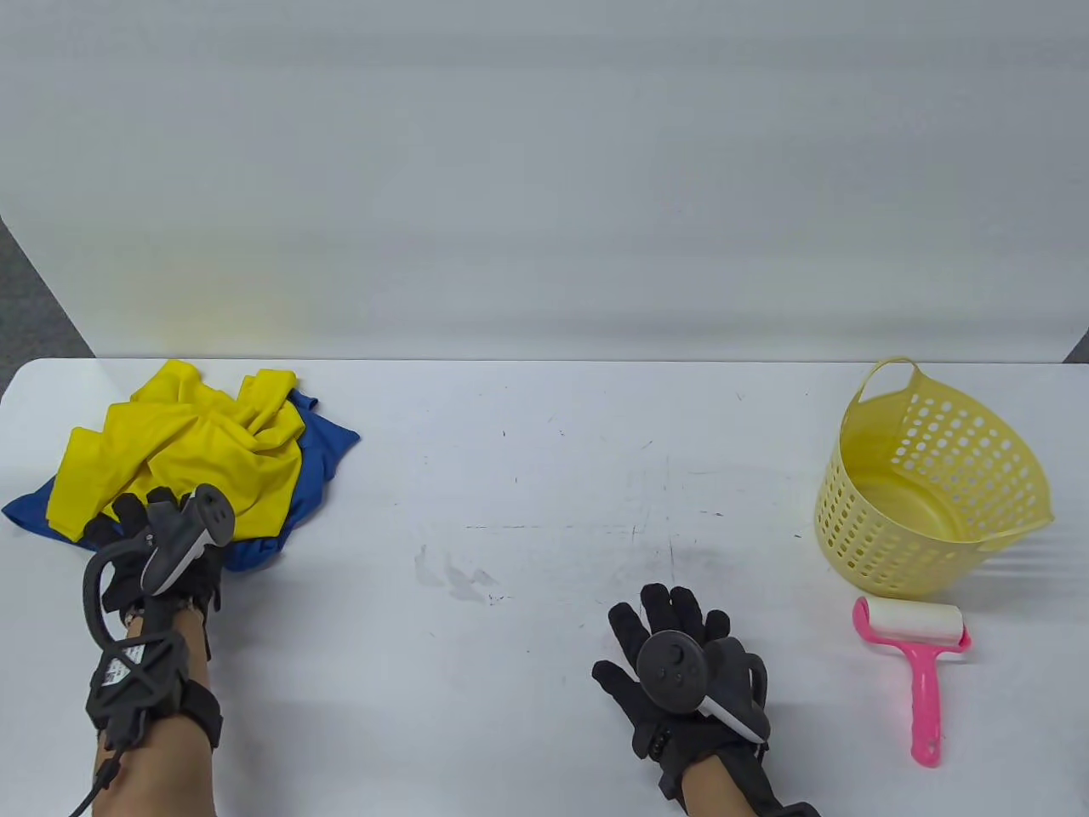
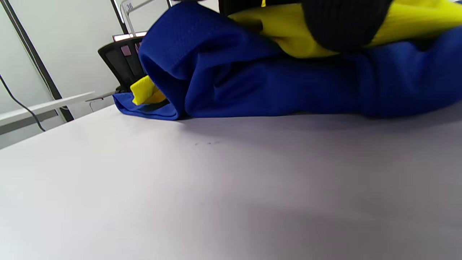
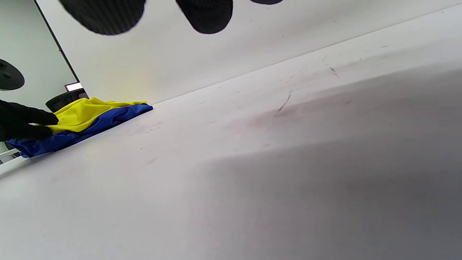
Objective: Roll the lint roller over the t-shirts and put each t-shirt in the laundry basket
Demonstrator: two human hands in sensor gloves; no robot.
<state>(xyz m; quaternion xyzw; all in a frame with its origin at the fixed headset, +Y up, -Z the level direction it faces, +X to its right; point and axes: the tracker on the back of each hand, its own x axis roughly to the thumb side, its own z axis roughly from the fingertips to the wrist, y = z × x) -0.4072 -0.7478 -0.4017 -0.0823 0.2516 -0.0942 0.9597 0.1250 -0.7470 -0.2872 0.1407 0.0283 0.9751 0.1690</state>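
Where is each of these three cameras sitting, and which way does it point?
Table view: high, looking down at the white table; both gloved hands show.
Left wrist view: low on the left wrist, facing the blue t-shirt; a fingertip shows.
Right wrist view: low on the right wrist, facing across the table; fingertips show.
All share the t-shirts.

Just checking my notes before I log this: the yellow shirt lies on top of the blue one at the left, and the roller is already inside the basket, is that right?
Not quite. The roller lies on the table just in front of the basket, not inside it, as the table view shows. The yellow shirt does lie on the blue shirt at the left.
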